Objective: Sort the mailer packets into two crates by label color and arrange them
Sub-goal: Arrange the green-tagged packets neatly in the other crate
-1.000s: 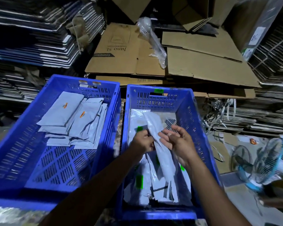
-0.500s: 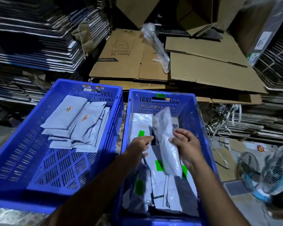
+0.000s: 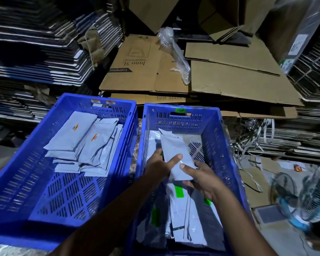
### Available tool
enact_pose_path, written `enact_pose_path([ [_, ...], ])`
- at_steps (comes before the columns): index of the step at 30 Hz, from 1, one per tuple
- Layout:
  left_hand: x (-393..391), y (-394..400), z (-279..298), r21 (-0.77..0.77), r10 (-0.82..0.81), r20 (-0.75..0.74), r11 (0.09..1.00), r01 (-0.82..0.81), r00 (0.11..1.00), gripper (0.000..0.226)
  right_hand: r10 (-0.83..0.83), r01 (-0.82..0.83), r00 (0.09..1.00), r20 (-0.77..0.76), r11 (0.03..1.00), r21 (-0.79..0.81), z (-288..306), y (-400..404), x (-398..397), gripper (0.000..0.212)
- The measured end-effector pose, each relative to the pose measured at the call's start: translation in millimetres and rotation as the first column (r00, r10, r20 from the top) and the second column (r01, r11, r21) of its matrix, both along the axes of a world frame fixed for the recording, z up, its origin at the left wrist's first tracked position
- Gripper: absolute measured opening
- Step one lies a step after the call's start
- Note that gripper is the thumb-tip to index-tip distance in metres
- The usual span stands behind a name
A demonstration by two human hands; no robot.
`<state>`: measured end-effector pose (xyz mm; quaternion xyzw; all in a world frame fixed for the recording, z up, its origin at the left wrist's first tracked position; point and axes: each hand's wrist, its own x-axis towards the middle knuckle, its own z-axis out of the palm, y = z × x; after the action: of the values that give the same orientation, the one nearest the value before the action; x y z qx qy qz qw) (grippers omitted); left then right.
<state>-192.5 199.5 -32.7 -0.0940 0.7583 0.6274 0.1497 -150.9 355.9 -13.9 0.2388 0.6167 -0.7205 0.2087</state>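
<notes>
Holding one grey packet (image 3: 175, 156) over the right crate (image 3: 213, 137), we have both hands on it: our left hand (image 3: 160, 168) grips its left edge with the thumb laid across the top face, and our right hand (image 3: 204, 179) pinches its near end, thumb on top and fingers curled beneath. The packet lies tilted, its far end pointing toward the crate's back wall, and no label shows on the face turned up to us. Beneath it the right crate holds a loose heap of packets, several bearing a green label (image 3: 179, 191), and a green tag sits on the crate's far rim. Just beside it, the left crate (image 3: 22, 183) holds a fanned pile of grey packets in its far half, two of them showing an orange label (image 3: 75, 127); its near half shows bare slotted floor. Flattened cardboard (image 3: 238, 84) is stacked behind both crates, and a fan (image 3: 303, 200) stands at the right.
</notes>
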Motion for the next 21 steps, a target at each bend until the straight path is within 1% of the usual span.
enact_pose_path([
  [2, -4, -2, 6, -0.241, -0.106, 0.003, 0.965, 0.104, 0.994, 0.090, -0.112, 0.114, 0.993, -0.034, 0.992, 0.062, -6, 1, -10, 0.026],
  [3, -8, -6, 8, -0.332, -0.137, -0.018, 0.935, 0.124, 0.990, 0.098, -0.139, 0.143, 0.989, -0.045, 0.985, 0.098, -9, 4, -16, 0.027],
  [4, -13, -13, 10, -0.373, -0.170, -0.070, 0.918, 0.132, 0.983, 0.099, -0.149, 0.153, 0.988, -0.048, 0.981, 0.120, -11, 6, -23, 0.027],
  [6, -21, -30, 15, -0.401, -0.243, -0.225, 0.906, 0.138, 0.943, 0.086, -0.126, 0.129, 0.991, -0.035, 0.981, 0.147, -20, 11, -38, 0.031],
  [7, -27, -39, 15, -0.471, -0.305, -0.300, 0.871, 0.138, 0.904, 0.077, -0.092, 0.095, 0.995, -0.026, 0.981, 0.169, -25, 10, -47, 0.034],
  [8, -32, -47, 15, -0.582, -0.382, -0.354, 0.805, 0.119, 0.854, 0.070, -0.046, 0.050, 0.999, -0.027, 0.978, 0.202, -28, 8, -55, 0.036],
  [9, -36, -53, 13, -0.686, -0.446, -0.374, 0.723, 0.081, 0.813, 0.066, 0.000, 0.008, 0.999, -0.034, 0.971, 0.237, -35, 3, -65, 0.038],
  [10, -40, -57, 12, -0.763, -0.485, -0.363, 0.645, 0.045, 0.795, 0.064, 0.043, -0.031, 0.998, -0.041, 0.965, 0.259, -39, -3, -74, 0.038],
  [11, -42, -58, 11, -0.798, -0.486, -0.336, 0.602, 0.031, 0.807, 0.064, 0.079, -0.066, 0.996, -0.038, 0.957, 0.282, -45, -11, -82, 0.036],
  [12, -43, -58, 11, -0.803, -0.458, -0.316, 0.596, 0.023, 0.831, 0.063, 0.116, -0.102, 0.993, -0.031, 0.949, 0.300, -54, -18, -89, 0.034],
  [13, -44, -58, 7, -0.792, -0.424, -0.324, 0.610, 0.003, 0.846, 0.061, 0.156, -0.139, 0.988, -0.022, 0.930, 0.339, -64, -25, -94, 0.031],
  [14, -45, -57, 4, -0.784, -0.395, -0.347, 0.619, -0.032, 0.851, 0.059, 0.206, -0.181, 0.978, -0.014, 0.887, 0.424, -76, -32, -98, 0.029],
  [15, -44, -57, 2, -0.774, -0.368, -0.387, 0.629, -0.080, 0.846, 0.058, 0.262, -0.221, 0.965, -0.002, 0.817, 0.533, -88, -37, -102, 0.031],
  [17, -43, -58, -4, -0.745, -0.320, -0.471, 0.643, -0.177, 0.822, 0.054, 0.367, -0.307, 0.928, 0.068, 0.644, 0.700, -101, -45, -106, 0.045],
  [18, -42, -60, -5, -0.731, -0.301, -0.504, 0.648, -0.214, 0.810, 0.051, 0.431, -0.369, 0.893, 0.130, 0.535, 0.760, -103, -47, -108, 0.050],
  [19, -40, -59, -6, -0.720, -0.284, -0.524, 0.652, -0.239, 0.803, 0.049, 0.502, -0.428, 0.842, 0.197, 0.401, 0.810, -103, -47, -110, 0.055],
  [20, -39, -60, -5, -0.707, -0.266, -0.539, 0.659, -0.257, 0.800, 0.048, 0.543, -0.453, 0.802, 0.250, 0.279, 0.847, -101, -49, -111, 0.061],
  [21, -39, -60, -6, -0.693, -0.249, -0.551, 0.667, -0.272, 0.796, 0.047, 0.547, -0.446, 0.790, 0.278, 0.199, 0.873, -101, -49, -114, 0.069],
])
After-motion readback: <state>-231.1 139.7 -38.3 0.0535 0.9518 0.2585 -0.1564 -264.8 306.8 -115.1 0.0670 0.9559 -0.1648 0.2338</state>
